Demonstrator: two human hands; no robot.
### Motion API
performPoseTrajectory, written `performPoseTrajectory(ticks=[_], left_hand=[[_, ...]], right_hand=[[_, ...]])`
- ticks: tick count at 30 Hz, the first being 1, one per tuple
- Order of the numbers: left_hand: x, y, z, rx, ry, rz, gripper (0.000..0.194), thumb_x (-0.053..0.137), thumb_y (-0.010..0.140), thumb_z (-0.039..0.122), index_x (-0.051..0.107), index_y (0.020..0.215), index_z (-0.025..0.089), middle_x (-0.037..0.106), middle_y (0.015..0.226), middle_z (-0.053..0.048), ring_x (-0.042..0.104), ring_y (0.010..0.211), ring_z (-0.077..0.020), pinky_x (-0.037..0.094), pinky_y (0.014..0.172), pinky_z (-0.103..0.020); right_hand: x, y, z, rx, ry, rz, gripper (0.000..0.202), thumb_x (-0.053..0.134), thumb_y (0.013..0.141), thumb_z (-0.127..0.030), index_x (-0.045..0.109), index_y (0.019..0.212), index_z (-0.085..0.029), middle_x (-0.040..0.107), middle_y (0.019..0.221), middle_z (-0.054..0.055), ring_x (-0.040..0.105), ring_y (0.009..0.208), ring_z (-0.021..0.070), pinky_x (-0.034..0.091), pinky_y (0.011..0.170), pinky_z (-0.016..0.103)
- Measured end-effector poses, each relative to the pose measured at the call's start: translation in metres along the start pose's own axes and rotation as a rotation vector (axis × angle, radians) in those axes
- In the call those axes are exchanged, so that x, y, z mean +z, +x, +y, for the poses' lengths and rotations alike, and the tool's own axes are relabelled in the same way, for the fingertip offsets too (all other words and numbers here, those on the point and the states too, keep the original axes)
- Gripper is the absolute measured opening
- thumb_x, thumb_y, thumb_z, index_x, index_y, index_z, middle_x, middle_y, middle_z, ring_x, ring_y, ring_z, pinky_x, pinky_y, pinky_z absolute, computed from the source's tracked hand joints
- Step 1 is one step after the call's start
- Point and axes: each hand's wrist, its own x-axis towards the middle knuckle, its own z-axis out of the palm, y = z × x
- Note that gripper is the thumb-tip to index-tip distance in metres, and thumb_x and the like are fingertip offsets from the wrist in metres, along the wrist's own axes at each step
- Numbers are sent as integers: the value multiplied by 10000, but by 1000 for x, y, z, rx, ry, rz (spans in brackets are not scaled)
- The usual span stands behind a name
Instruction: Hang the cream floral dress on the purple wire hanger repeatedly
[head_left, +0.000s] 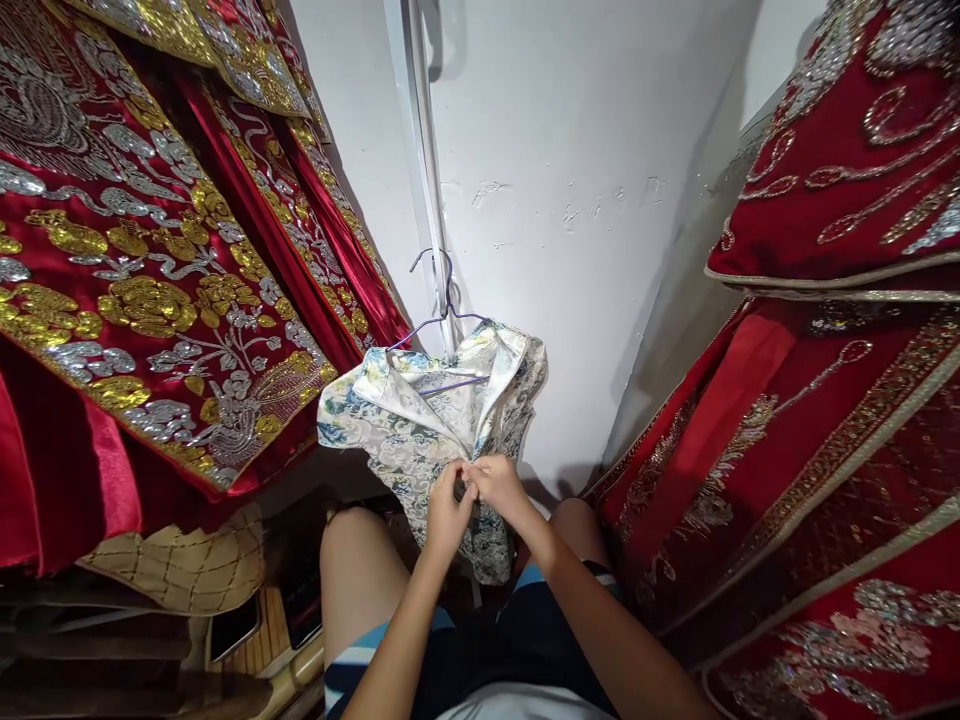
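A pale, floral-patterned lace blouse (pixel 420 430) with an open white-lined collar hangs in front of me on a thin purple hanger (pixel 429 322). Both my hands meet at its front, just below the point of the neckline. My left hand (pixel 450 500) pinches the front edge, thumb and fingers pressed together. Beside it, touching, my right hand (pixel 496 482) has its fingers closed on the same edge. Whatever small fastening may lie between the fingertips is hidden. The lower part of the blouse falls between my knees.
Red garments (pixel 150 240) with gold and silver sequins hang at the left. More beaded red cloth (pixel 840 400) hangs at the right. A metal pole (pixel 424 150) runs along the white wall (pixel 570 130) behind the hanger. A dark phone-like slab (pixel 235 628) lies on wood at lower left.
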Motion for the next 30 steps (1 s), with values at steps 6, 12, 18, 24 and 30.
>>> performPoseTrajectory(ticks=[6, 12, 18, 24, 30], left_hand=[[10, -16, 17, -25, 72, 49, 191, 407, 966, 327, 488, 834, 215, 531, 725, -13, 524, 660, -181, 396, 635, -269], [1, -29, 28, -21, 170, -98, 201, 387, 968, 315, 411, 789, 227, 496, 716, -2, 499, 654, -175, 362, 636, -263], [-36, -4, 42, -51, 129, -298, 135, 475, 933, 281, 581, 891, 209, 630, 759, -21, 595, 711, -194, 432, 682, -282], [-96, 81, 132, 300, 22, 170, 381, 483, 999, 329, 570, 1354, 221, 698, 1052, -63, 650, 899, -186, 481, 860, -315], [-100, 128, 174, 534, 281, 160, 206, 508, 983, 267, 634, 868, 151, 633, 841, -44, 566, 823, -175, 437, 799, -295]], right_hand=[[-43, 17, -70, 12, 333, -190, 211, 601, 842, -222, 699, 683, -123, 639, 499, 1, 479, 374, 70, 371, 421, 182], [-84, 33, -181, -166, 565, -17, 214, 599, 882, -199, 693, 718, -100, 634, 503, 7, 439, 369, 33, 293, 368, 140], [-66, 16, -173, -199, 618, -54, 221, 624, 871, -315, 661, 769, -123, 621, 515, -4, 434, 364, 41, 272, 363, 150], [-77, 7, -176, -318, 568, -3, 242, 585, 863, -349, 610, 720, -156, 577, 501, -31, 443, 397, 52, 317, 409, 159], [-73, 14, -165, -430, 366, 149, 228, 552, 872, -306, 611, 699, -171, 501, 500, -45, 430, 454, 84, 312, 459, 202]])
